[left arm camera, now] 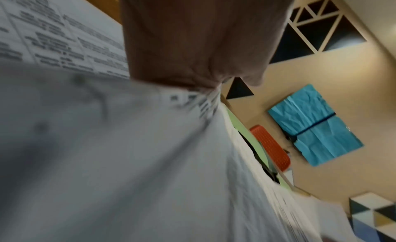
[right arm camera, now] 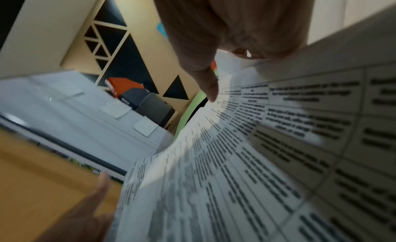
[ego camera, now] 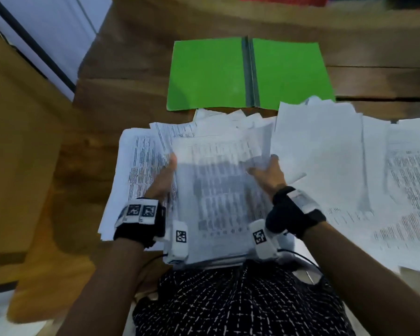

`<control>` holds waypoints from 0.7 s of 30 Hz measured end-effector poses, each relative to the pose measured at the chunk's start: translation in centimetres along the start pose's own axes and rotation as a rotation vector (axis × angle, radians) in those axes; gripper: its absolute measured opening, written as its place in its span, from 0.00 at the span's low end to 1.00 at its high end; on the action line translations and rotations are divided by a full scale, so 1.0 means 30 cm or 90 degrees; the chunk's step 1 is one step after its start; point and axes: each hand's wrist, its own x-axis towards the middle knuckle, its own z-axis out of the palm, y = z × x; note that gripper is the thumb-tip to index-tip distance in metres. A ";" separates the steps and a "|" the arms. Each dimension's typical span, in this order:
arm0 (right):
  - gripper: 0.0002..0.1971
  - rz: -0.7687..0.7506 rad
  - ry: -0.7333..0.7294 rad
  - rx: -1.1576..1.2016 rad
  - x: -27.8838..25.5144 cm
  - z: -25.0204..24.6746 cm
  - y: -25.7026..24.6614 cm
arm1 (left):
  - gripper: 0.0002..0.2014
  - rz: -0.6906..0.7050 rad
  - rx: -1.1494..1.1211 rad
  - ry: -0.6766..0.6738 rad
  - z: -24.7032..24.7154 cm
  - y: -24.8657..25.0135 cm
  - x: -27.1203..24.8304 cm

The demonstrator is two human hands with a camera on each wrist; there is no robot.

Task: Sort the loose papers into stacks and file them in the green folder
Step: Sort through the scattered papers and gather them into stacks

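The loose papers (ego camera: 325,166) lay spread across the near half of the wooden counter (ego camera: 131,69), some fanned to the right, some heaped to the left, and I had a thick bundle of printed sheets (ego camera: 218,202) gathered up between my two hands, just in front of my body. My left hand (ego camera: 164,180) gripped the bundle's left edge, thumb on top and fingers hidden beneath, which the left wrist view bore out: the thumb pressed down on the pages. My right hand (ego camera: 268,173) held the right edge near the far corner, pinching a top sheet that curled up under the fingers; in the right wrist view a fingertip (right arm camera: 212,91) rested on the tabled print. I judged I held it from both sides so the sheets would square up as one stack and not slide apart. The green folder (ego camera: 247,73) lay open and flat farther back on the counter, spine toward me, both covers bare, its near edge just touched by the paper heap on the right; it seemed set there so a finished stack could go straight in. Nothing was filed yet, so I judged the sorting was at an early stage. The risk I saw was the curled top sheet slipping loose from the bundle.
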 end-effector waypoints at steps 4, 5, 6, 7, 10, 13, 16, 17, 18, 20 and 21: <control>0.18 -0.016 -0.138 -0.001 -0.012 0.057 -0.044 | 0.31 0.030 0.165 0.043 0.048 -0.039 0.025; 0.18 -0.023 -0.163 -0.024 -0.015 0.066 -0.055 | 0.32 0.024 0.225 0.058 0.045 -0.043 0.033; 0.17 -0.029 -0.165 -0.032 -0.014 0.069 -0.063 | 0.34 0.029 0.283 0.097 0.031 -0.036 0.032; 0.15 -0.047 -0.146 -0.030 -0.010 0.067 -0.070 | 0.35 0.028 0.334 0.150 0.004 -0.031 0.040; 0.07 -0.072 -0.066 -0.036 0.037 0.024 -0.054 | 0.45 -0.044 0.361 0.357 -0.122 -0.031 0.045; 0.02 0.013 -0.010 -0.063 0.088 -0.030 -0.004 | 0.55 -0.168 0.338 0.502 -0.223 -0.076 0.033; 0.13 0.051 -0.003 -0.107 0.085 -0.012 0.037 | 0.44 -0.174 0.389 0.485 -0.232 -0.088 0.047; 0.17 0.044 -0.008 -0.116 0.076 0.003 0.045 | 0.37 -0.148 0.401 0.454 -0.232 -0.078 0.057; 0.20 0.031 -0.008 -0.117 0.066 0.017 0.050 | 0.30 -0.103 0.399 0.420 -0.231 -0.058 0.060; 0.24 0.011 -0.008 -0.108 0.059 0.031 0.053 | 0.22 -0.004 0.410 0.367 -0.229 0.008 0.049; 0.26 0.005 -0.010 -0.098 0.055 0.031 0.052 | 0.21 0.044 0.434 0.376 -0.226 0.056 0.029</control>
